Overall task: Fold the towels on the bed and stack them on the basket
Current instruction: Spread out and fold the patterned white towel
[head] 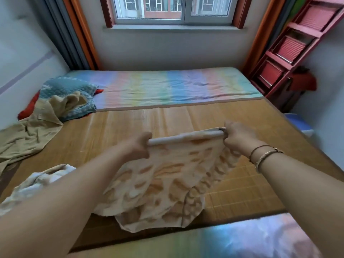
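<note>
A cream towel with orange leaf patterns hangs between my two hands above the bamboo mat on the bed. My left hand grips its upper left corner, and my right hand grips the upper right corner, so the top edge is stretched taut. The towel's lower part lies bunched on the mat near the front. Another crumpled pale towel lies at the left, partly hidden under my left forearm. No basket is in view.
A tan cloth sprawls at the left edge, next to a blue checked pillow and something red. A rainbow striped sheet covers the far half of the bed. A red shelf leans at the right, and a blue container stands beside the bed.
</note>
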